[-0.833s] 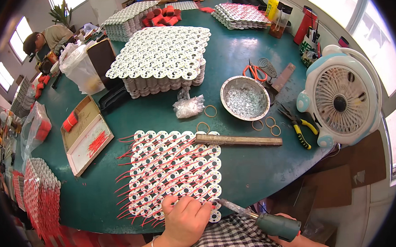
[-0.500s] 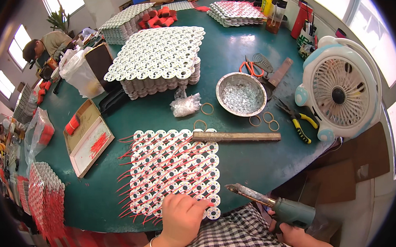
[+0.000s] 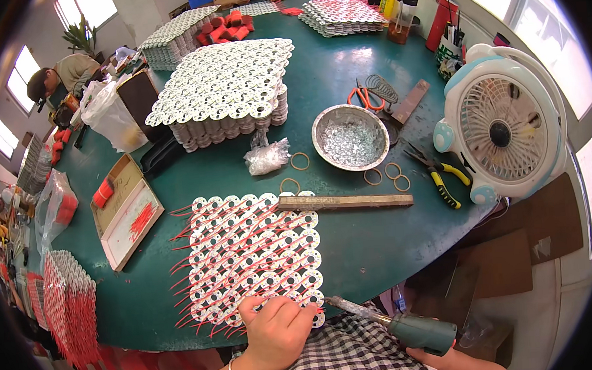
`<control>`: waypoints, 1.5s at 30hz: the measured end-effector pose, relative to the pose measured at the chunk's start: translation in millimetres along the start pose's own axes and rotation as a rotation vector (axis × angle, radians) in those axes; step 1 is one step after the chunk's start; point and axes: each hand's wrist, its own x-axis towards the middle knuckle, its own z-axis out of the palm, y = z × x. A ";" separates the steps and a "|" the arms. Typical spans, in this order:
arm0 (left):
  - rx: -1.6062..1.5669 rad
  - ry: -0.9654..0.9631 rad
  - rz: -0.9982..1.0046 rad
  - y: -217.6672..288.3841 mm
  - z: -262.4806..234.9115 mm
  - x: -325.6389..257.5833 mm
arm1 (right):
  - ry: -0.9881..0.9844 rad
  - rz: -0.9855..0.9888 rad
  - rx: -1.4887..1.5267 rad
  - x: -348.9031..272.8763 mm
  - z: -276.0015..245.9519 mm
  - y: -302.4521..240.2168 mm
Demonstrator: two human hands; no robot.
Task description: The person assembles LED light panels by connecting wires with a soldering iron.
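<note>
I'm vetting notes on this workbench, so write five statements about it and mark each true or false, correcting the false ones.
1. The right hand holds a green-handled soldering iron. True.
2. The left hand grips the pliers. False: the left hand is at the near edge of the sheet of round white boards; the pliers lie beside the fan.
3. One end of the brown bar lies over the sheet's far right corner. True.
4. The metal bowl is left of the tall stack. False: the metal bowl is right of the tall stack.
5. The cardboard box holds red pieces. True.
</note>
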 end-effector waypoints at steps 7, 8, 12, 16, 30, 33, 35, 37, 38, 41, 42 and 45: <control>-0.019 -0.031 0.001 -2.0 -1.7 1.3 | 0.041 0.032 0.017 -7.5 3.3 8.0; -0.021 -0.047 0.005 -2.1 -2.4 2.3 | 0.015 0.005 -0.025 -7.3 2.8 8.4; -0.063 -0.046 0.015 -2.4 -1.8 6.3 | 0.003 0.006 0.114 12.3 0.4 -25.9; -0.061 -0.062 0.034 -5.4 -2.3 7.9 | -0.067 0.002 -0.008 13.5 -3.7 -21.6; -0.091 -0.039 0.000 -5.2 -1.1 1.5 | -0.009 -0.009 -0.098 -8.3 -7.3 9.3; -0.204 0.095 -0.064 -4.9 -11.0 -4.4 | -0.036 0.096 0.025 -11.0 -6.4 11.1; -0.095 0.130 -0.008 -2.5 -21.6 -8.9 | -0.057 0.168 0.104 -14.3 -5.8 10.4; -0.070 0.098 0.032 -2.9 -18.0 -13.9 | -0.074 0.238 0.181 -16.1 -4.6 8.9; -0.076 0.065 0.039 -2.7 -15.7 -15.8 | -0.082 0.271 0.219 -16.2 -3.9 7.4; -0.051 0.019 0.033 -2.4 -9.3 -19.7 | 0.006 0.036 0.104 -10.6 1.1 -1.7; -0.022 0.009 0.024 -2.3 -8.0 -20.9 | -0.042 0.069 0.017 -12.7 -0.8 -0.8; -0.047 0.001 0.022 -2.8 -6.8 -20.5 | 0.002 0.071 0.012 -18.3 5.9 4.4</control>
